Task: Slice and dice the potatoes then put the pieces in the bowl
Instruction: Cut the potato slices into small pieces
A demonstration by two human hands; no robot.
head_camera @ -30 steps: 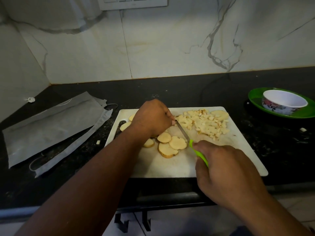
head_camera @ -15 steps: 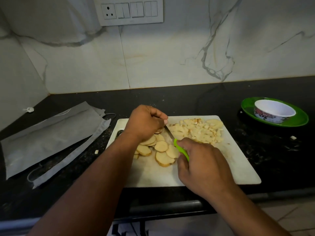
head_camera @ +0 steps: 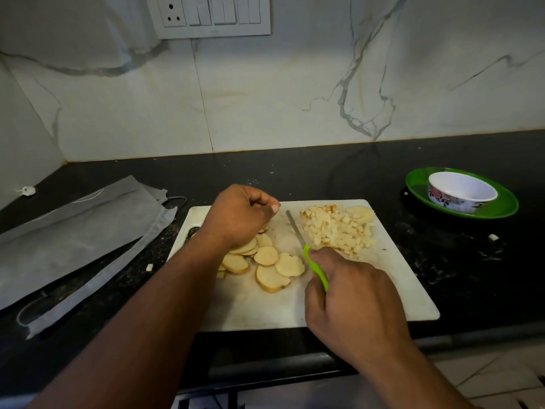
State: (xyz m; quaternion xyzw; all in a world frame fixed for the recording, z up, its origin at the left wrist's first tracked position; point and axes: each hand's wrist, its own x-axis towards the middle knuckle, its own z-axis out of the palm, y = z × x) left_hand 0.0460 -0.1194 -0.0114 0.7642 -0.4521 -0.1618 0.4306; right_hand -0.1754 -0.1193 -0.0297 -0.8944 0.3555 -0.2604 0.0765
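On the white plastic cutting board (head_camera: 383, 290), the right hand (head_camera: 351, 302) clamps the green-handled knife (head_camera: 306, 246); the left hand (head_camera: 239, 216), curled and apparently empty, hovers over round potato slices (head_camera: 265, 261), likely to gather them for dicing.

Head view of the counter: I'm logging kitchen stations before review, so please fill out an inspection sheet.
Surface: black countertop, crumbs scattered.
Job's things: white cutting board carries potato slices and diced potato; bowl on green plate, no pieces visible inside.
Clutter: grey bags at left.
Hands: right hand grips green-handled knife; left hand curled over slices, grip unclear.
Cables: thin cord beside the bags.
Surroundings: marble wall, switch panel.
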